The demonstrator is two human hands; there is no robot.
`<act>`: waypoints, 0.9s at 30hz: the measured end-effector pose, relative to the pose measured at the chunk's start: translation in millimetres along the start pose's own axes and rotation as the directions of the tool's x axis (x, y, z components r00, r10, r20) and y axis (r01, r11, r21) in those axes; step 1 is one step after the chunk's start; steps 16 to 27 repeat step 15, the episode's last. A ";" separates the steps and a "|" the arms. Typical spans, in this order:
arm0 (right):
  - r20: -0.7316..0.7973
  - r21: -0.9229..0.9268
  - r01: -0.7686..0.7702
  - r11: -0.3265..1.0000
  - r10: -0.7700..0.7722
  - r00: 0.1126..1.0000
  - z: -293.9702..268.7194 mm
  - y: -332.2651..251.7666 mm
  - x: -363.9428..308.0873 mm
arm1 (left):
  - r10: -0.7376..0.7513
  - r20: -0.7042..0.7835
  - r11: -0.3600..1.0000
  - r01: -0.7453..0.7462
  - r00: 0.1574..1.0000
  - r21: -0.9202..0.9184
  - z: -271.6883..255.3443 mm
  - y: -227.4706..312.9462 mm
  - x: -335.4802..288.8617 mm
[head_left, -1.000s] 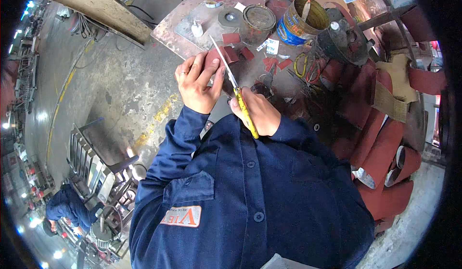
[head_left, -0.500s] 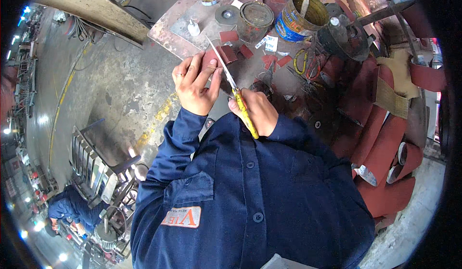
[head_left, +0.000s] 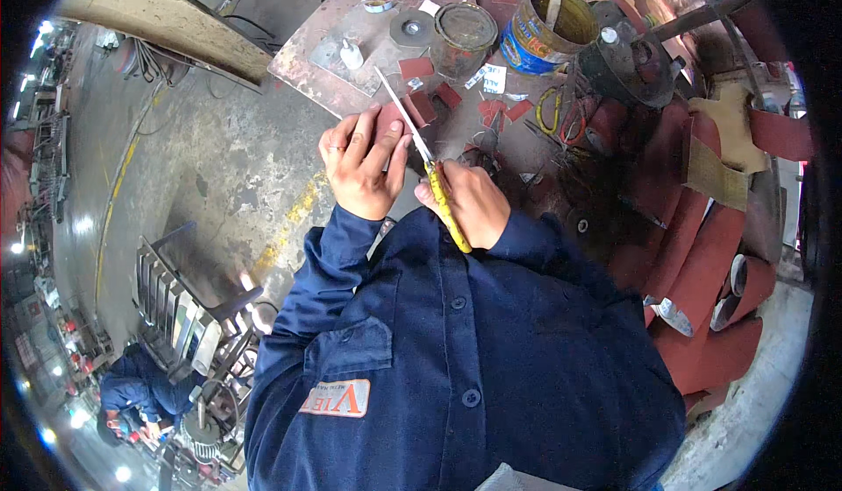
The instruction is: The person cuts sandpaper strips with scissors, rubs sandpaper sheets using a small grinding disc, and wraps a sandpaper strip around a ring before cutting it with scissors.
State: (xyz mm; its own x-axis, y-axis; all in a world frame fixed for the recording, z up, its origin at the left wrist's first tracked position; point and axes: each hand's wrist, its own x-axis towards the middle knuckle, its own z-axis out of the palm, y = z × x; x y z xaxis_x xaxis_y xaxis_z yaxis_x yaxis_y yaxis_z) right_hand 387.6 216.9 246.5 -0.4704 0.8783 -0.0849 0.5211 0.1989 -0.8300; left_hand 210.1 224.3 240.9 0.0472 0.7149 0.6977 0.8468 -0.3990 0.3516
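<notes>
My left hand (head_left: pixel 361 175) has its fingers over a red-brown piece of sandpaper (head_left: pixel 391 121), gripping it near the table's front edge. My right hand (head_left: pixel 478 203) is closed round the yellow handle of a pair of scissors (head_left: pixel 443 201). Their long blade slants up and left across the sandpaper, just right of my left fingertips. Beyond the blade shows another red-brown part (head_left: pixel 423 107); whether it is joined to the held piece I cannot tell. Small sandpaper pieces (head_left: pixel 417 67) lie close by on the worn table (head_left: pixel 307 48).
A lidded can (head_left: pixel 465 39), an open blue-and-yellow tin (head_left: pixel 531 39) with a stick in it, and a small white bottle (head_left: pixel 351 55) stand on the table. More scissors (head_left: pixel 550 112) lie at right, near big sandpaper rolls (head_left: pixel 702 263). A co-worker (head_left: pixel 140 386) bends at lower left.
My left hand has shifted slightly right, its fingers lying a little differently on the sandpaper. The scissors and my right hand have barely moved. The co-worker has moved slightly.
</notes>
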 end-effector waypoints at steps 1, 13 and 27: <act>-0.007 -0.004 0.009 1.000 -0.009 1.000 1.1 -0.2 0.0 | -0.007 -0.004 1.000 0.007 1.000 0.001 0.0 -0.1 -1.0; -0.081 -0.071 0.018 0.997 -0.024 0.996 11.7 9.4 -3.6 | 0.009 -0.018 1.000 -0.008 1.000 0.029 3.5 2.7 -5.0; -0.091 -0.064 -0.014 0.998 0.008 0.996 12.7 7.7 -3.5 | 0.000 -0.027 1.000 0.001 1.000 0.030 5.3 1.3 -8.1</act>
